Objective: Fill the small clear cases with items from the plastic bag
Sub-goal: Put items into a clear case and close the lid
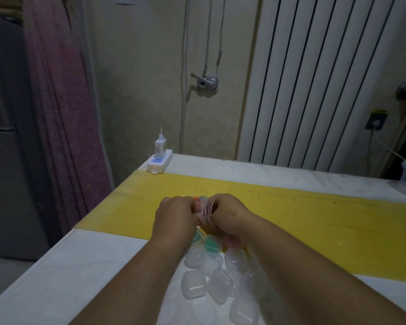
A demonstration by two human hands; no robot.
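Both hands, left and right, fingers clamped on bag between them; cases just nearer on table.

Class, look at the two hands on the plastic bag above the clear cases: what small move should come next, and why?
Probably pull the bag's mouth apart. Both the left hand and the right hand grip the crinkled plastic bag between them, coloured items show inside it, and the clear cases nearest the camera look empty.
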